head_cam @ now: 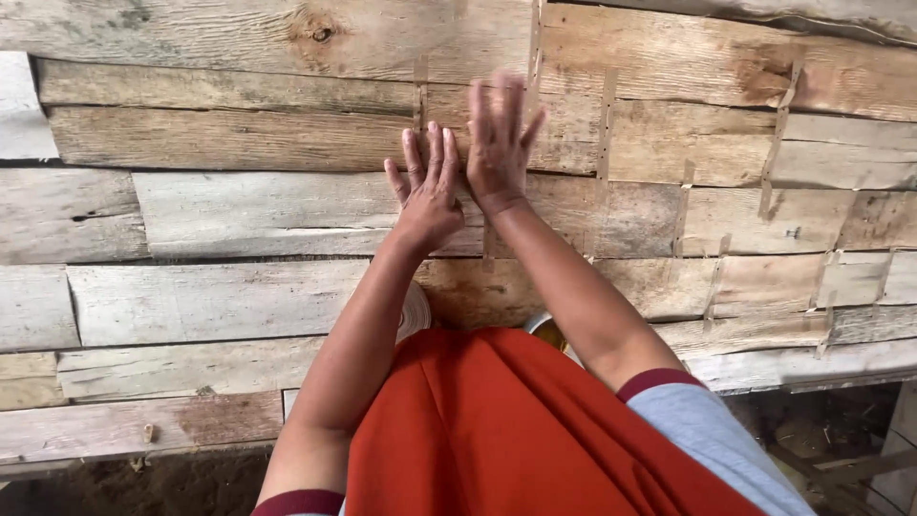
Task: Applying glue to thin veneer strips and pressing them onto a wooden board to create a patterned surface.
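Both my hands are pressed flat, side by side, against a rough wall of weathered horizontal wooden planks (pixel 239 215). My left hand (pixel 427 191) lies with fingers spread and pointing up. Just to its right and slightly higher, my right hand (pixel 499 143) also has its fingers apart, and it looks a little blurred. Neither hand holds anything. My bare forearms reach up from an orange-red cloth (pixel 497 430) that covers my front.
Thin vertical wooden strips (pixel 776 143) are nailed across the planks on the right. A pale round object (pixel 415 311) and a yellowish vessel rim (pixel 549 332) peek out beside the cloth. Dirt ground (pixel 124 487) shows along the bottom, with dark rubble at lower right.
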